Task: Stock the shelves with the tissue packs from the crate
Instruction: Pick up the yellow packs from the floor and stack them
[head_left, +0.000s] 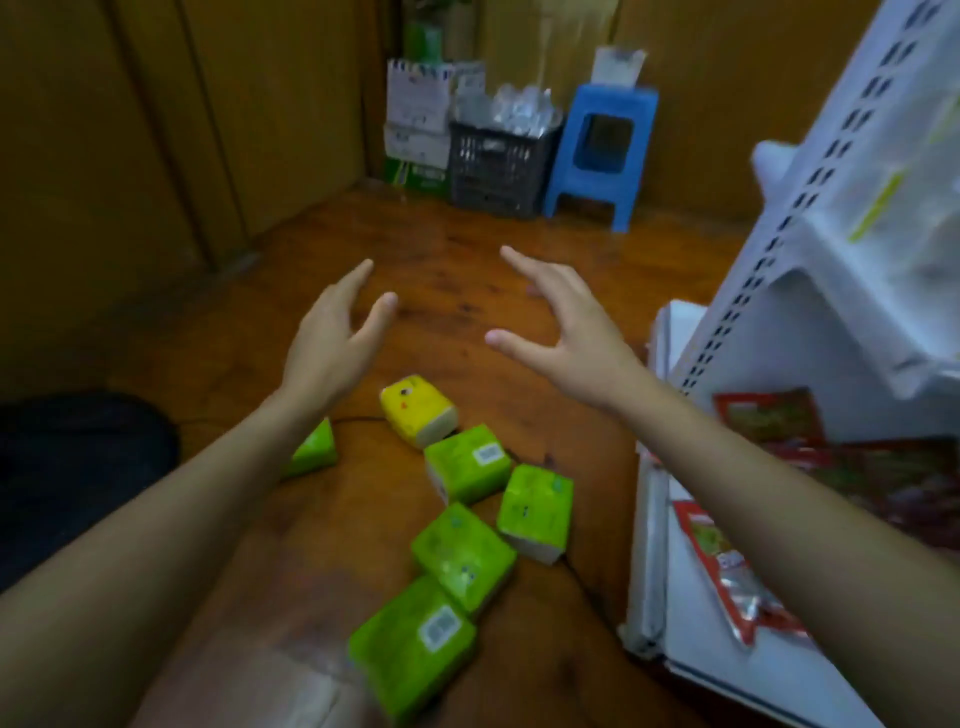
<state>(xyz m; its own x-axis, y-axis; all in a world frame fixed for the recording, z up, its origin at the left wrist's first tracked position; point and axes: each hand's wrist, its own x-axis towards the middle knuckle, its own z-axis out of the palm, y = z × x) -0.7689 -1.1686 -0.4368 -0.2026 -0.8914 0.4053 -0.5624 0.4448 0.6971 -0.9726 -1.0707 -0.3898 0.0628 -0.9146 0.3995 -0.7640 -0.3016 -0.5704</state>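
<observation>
The left hand (332, 332) is held out over the wooden floor (457, 270), fingers straight and loose, thumb apart, palm turned inward, grasping nothing. Under its forearm lies one green tissue pack (311, 449). Just below and right of its wrist sits a yellow tissue pack (418, 410), and four more green packs (462, 556) trail back toward the person between the two forearms. The right hand (566, 332) mirrors the left, spread wide and empty. Right of that arm stands the white shelf unit (779, 218), with red packets (727, 571) on its lower shelf. The step in hand looks like picking up loose packs. Next, I judge, a hand must come down nearer the body, close on a pack, then carry it right to the shelf.
</observation>
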